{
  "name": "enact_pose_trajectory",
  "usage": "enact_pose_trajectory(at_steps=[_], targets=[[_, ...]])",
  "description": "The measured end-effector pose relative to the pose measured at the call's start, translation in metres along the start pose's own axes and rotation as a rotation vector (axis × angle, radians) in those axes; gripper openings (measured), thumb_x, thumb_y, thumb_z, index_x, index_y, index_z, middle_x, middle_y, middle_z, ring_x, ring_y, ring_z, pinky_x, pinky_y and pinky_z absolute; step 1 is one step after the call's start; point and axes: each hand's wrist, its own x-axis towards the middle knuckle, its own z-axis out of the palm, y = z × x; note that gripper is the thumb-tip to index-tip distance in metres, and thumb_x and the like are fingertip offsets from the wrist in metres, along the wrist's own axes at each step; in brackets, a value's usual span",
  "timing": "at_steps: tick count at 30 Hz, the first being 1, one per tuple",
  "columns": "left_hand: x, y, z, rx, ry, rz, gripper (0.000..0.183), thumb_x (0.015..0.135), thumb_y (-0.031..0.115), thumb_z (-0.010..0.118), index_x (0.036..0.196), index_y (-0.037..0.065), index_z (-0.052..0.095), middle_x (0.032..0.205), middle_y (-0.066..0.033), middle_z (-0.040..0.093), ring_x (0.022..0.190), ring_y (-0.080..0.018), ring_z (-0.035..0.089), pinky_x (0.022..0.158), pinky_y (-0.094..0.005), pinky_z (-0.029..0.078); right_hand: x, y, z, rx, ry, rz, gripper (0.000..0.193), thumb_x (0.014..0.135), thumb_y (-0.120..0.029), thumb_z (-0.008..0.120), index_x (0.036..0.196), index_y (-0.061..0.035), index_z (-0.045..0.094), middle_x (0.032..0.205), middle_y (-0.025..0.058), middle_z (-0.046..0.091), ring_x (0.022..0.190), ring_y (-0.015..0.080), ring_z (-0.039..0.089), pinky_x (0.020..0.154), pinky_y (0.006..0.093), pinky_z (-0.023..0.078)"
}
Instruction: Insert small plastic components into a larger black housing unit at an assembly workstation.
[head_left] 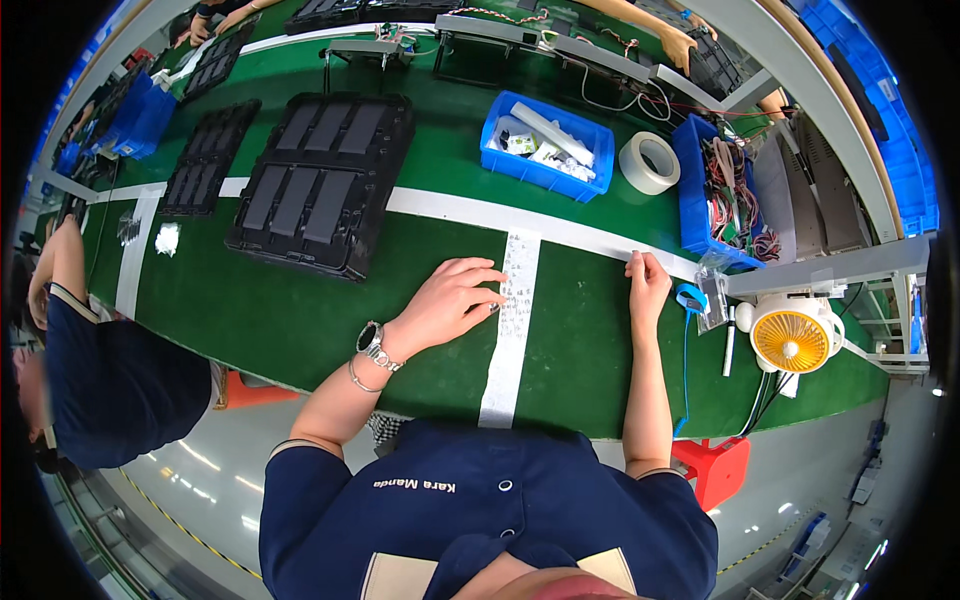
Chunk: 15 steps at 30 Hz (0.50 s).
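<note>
My left hand [455, 300], with a watch [372, 342] and a bracelet at its wrist, hovers or rests at a white tape strip [515, 300] covered in handwriting. Its fingers are apart and slightly bent; a small dark spot shows near the lower fingertips, too small to name. To the right, my right hand [648, 283] is raised near the long white tape line, its fingers curled and pressed together; whatever they may hold is hidden. A blue wrist strap [690, 297] with a coiled cord lies beside that hand, next to a clear plastic bag [712, 300].
Left stands a large black slotted tray [318, 185], with a smaller one [208, 160] beyond. Ahead are a blue bin [548, 148] of white parts, a tape roll [649, 163] and a wire bin [725, 195]. A fan [790, 338] sits right. Co-workers are left and opposite.
</note>
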Motion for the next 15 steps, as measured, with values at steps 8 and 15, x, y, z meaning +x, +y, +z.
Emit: enact_pose_trajectory(at_steps=[8, 15], targets=[[-0.003, 0.002, 0.000, 0.021, -0.023, -0.002, 0.016, 0.086, 0.015, 0.064, 0.099, 0.012, 0.072, 0.125, -0.0007, 0.061, 0.124, -0.0238, 0.048, 0.104, -0.0413, 0.037, -0.001, 0.007, 0.002, -0.019, 0.016, -0.027, 0.031, 0.093, -0.023, 0.058, 0.073, 0.0002, 0.061, 0.056, 0.0019, 0.055, 0.052, 0.0067, 0.044, 0.049, 0.0272, 0.033], [-0.002, 0.003, 0.000, -0.066, -0.031, -0.048, 0.026, 0.086, 0.011, 0.064, 0.111, 0.014, 0.068, 0.126, -0.0020, 0.060, 0.124, -0.0242, 0.048, 0.106, -0.0416, 0.035, -0.001, 0.009, 0.002, 0.017, 0.033, -0.022, 0.031, 0.093, -0.022, 0.058, 0.071, 0.0004, 0.062, 0.057, 0.0012, 0.057, 0.052, 0.0063, 0.043, 0.049, 0.0274, 0.033]])
